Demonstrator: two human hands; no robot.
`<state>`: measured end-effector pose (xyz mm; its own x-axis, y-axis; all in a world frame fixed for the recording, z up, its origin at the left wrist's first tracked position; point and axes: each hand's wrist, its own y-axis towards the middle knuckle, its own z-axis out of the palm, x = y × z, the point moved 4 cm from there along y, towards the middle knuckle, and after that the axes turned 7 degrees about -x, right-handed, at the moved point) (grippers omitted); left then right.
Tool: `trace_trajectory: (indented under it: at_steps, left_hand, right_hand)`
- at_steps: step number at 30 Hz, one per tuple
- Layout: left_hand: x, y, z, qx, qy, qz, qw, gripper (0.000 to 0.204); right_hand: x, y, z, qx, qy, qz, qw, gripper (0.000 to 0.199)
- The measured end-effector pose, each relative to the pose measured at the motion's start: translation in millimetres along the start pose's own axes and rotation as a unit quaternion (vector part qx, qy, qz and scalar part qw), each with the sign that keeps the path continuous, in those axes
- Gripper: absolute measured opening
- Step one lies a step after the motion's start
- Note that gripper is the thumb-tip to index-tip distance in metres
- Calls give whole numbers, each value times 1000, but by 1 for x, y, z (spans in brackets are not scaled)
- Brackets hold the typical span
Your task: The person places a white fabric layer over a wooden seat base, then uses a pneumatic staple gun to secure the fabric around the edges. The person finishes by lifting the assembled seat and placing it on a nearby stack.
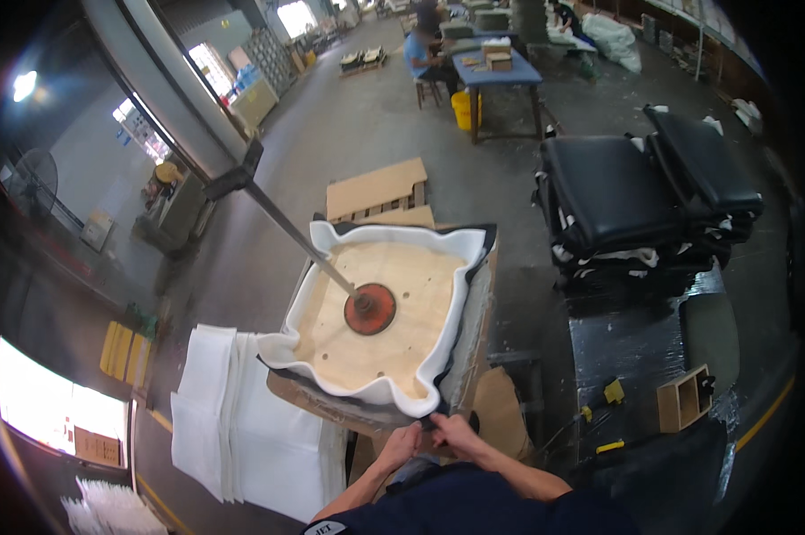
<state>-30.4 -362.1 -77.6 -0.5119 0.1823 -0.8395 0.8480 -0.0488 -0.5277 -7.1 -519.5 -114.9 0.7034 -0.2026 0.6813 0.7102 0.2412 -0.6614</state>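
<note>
Together, left hand (402, 444), right hand (459, 437) pinch black fabric edge (428, 423); floor (520, 294) separates panel (420, 330), cushions (609, 189).

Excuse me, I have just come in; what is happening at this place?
A person works at a wooden board edged with white padding. The left hand and right hand are at its near corner, where they seem to grip black material. A red disc on a metal rod rests on the board. Black cushions are stacked to the right, and white sheets lie to the left.
</note>
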Motion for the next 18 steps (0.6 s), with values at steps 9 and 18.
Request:
trace_trajectory:
  at_steps: [9,18]
  left_hand:
    - [96,-40,-224,-376,-139,-123,908,37]
    - [47,-5,-268,-379,-122,-68,915,37]
  right_hand:
    - [67,25,-66,-117,196,-27,973,42]
    - [89,6,-61,-136,27,-86,987,54]
